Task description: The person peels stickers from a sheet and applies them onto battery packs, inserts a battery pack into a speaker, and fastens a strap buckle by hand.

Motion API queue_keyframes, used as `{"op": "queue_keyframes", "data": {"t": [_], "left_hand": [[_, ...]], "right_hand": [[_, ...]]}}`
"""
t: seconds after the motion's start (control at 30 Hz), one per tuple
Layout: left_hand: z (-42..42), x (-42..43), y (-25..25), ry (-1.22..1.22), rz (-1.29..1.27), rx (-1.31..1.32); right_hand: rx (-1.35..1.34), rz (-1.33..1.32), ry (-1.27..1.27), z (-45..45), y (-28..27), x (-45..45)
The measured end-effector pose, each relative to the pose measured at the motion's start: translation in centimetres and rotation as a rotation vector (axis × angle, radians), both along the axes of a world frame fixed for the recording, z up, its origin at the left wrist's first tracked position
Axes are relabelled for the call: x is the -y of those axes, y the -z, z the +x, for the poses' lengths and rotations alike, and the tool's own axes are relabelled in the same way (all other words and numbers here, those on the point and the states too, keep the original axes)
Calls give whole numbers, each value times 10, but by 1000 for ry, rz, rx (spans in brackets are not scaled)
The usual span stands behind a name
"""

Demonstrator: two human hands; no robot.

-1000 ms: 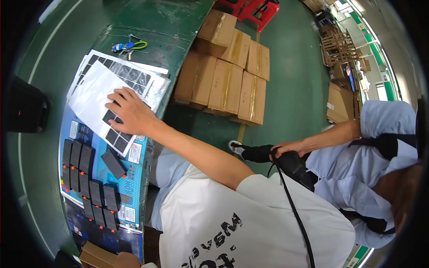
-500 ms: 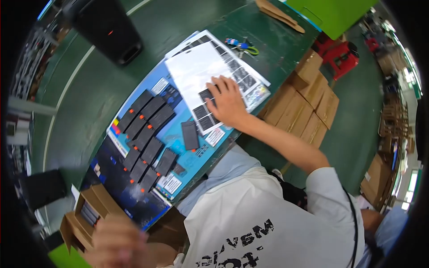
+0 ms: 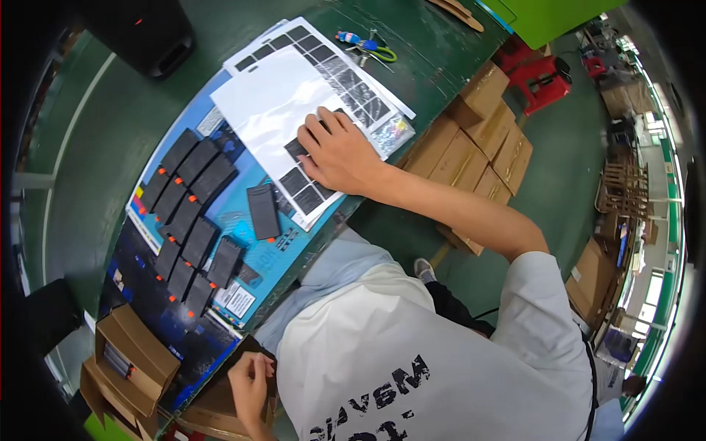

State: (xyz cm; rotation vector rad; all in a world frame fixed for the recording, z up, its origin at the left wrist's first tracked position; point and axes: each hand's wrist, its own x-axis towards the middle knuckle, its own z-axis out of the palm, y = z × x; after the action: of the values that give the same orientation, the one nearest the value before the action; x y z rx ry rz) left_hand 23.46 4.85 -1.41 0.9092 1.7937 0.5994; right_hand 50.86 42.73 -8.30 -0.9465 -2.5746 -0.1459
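Note:
My right hand (image 3: 337,153) lies on a white sheet (image 3: 276,92) with black rectangular stickers (image 3: 301,189), fingers spread over its lower right part, hiding some stickers. Just below the sheet lies a single black block (image 3: 262,211) with an orange tip. Several more such black blocks (image 3: 185,197) stand in slanting rows on the blue mat (image 3: 273,253). My left hand (image 3: 252,373) is low beside the table's near corner, with its fingers curled together. Whether anything is in them cannot be made out.
An open cardboard box (image 3: 136,360) stands at the table's left end, dark pieces inside. Green-handled scissors (image 3: 382,53) lie beyond the sheets. Stacked cartons (image 3: 471,151) and a red stool (image 3: 540,81) are to the right. A black speaker (image 3: 147,37) stands across the table.
My left hand has moved from the open box toward my body at the table corner. My right hand stays on the sheet. The whole view has shifted.

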Motion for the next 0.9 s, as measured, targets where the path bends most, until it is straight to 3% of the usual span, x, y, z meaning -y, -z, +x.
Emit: {"op": "queue_keyframes", "data": {"t": [0.13, 0.27, 0.33, 0.57, 0.7, 0.83, 0.9], "left_hand": [[9, 9, 24, 42, -76, -29], [2, -26, -11, 33, -28, -64], [-23, -25, -28, -21, -21, -43], [-103, 30, -99, -498, 109, -356], [-107, 75, -82, -573, 111, -288], [-86, 84, -61, -429, -288, -376], [-61, 96, -25, -145, -479, -448]], "right_hand": [[-87, -98, 25, -2, -1, -3], [-160, -130, 2, -2, 13, -10], [-48, -78, 57, 0, 15, -6], [69, -23, -47, -4, 4, -30], [77, -59, -120, -18, -2, -33], [69, -162, -159, -30, -16, -31], [63, -226, -159, -30, -21, -32]]}}
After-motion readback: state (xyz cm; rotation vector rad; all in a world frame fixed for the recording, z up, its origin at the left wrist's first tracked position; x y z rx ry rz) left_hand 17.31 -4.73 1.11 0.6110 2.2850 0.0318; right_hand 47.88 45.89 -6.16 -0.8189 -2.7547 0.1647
